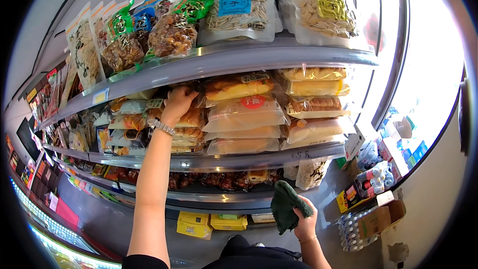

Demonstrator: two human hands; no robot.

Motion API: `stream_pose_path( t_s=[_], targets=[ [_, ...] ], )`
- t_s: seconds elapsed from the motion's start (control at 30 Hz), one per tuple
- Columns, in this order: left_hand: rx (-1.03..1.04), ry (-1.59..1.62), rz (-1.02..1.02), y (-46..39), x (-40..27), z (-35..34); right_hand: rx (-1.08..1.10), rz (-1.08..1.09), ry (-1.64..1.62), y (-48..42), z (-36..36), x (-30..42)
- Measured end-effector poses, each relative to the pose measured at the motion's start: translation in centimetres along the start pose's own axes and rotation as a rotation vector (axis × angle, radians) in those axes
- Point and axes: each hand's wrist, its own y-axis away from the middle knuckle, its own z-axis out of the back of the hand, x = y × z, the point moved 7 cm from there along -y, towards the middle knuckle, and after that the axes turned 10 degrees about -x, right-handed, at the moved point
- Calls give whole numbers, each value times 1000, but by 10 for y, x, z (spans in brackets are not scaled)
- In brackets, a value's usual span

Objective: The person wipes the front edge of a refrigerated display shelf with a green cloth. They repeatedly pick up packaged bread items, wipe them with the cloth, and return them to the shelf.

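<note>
My left hand (180,104), with a metal-banded watch (163,127) on the wrist, reaches in over a stack of packaged bread (188,134) on the second shelf. Its fingertips touch a dark wrapped package at the top of that stack; the shadow there hides whether they grip it. Low in the view, my right hand (307,219) holds a dark green cloth (285,207), which hangs in front of the lower shelves. Just right of my left hand, more bagged bread (246,114) is piled up, with wrapped loaves (315,106) beside it.
Bags of seeds (239,11) and bags of dried snacks (173,33) stand on the top shelf (231,59), above my left hand. Yellow boxes (194,225) lie under the bottom shelf. Bottled water (351,231) and an open cardboard box (377,220) sit on the floor at right.
</note>
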Motion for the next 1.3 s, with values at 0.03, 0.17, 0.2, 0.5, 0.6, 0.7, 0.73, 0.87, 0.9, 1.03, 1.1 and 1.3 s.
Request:
stream_pose_path(
  t_s=[0.03,0.17,0.2,0.5,0.6,0.7,0.73,0.87,0.9,1.03,1.1,1.3],
  targets=[
    [-10,-59,3,2,-3,-1,-6,-2,-2,0,0,-1],
    [-98,677,4,48,-60,31,-19,24,9,-3,6,0],
    [-52,784,85,57,-58,34,-22,30,5,-3,7,0],
    [181,2045,688,154,-94,1,2,-33,-100,-6,-1,3],
    [224,1827,719,152,-84,-12,15,-22,-108,-8,-3,-1],
    [202,1705,698,157,-79,-13,39,-16,-141,-8,-13,8],
    [186,1703,675,160,-78,-13,68,-21,-170,-9,-17,11],
    [-19,1674,558,182,-74,5,105,45,-146,-17,-38,31],
    [-89,1663,510,191,-75,14,105,105,-83,-19,-39,38],
    [-193,1635,371,240,-60,31,47,339,22,-21,-45,70],
    [-136,1640,411,265,-44,23,-32,497,57,-13,-54,92],
    [75,1703,611,310,-34,-9,378,1015,554,23,-125,86]
  ],
)
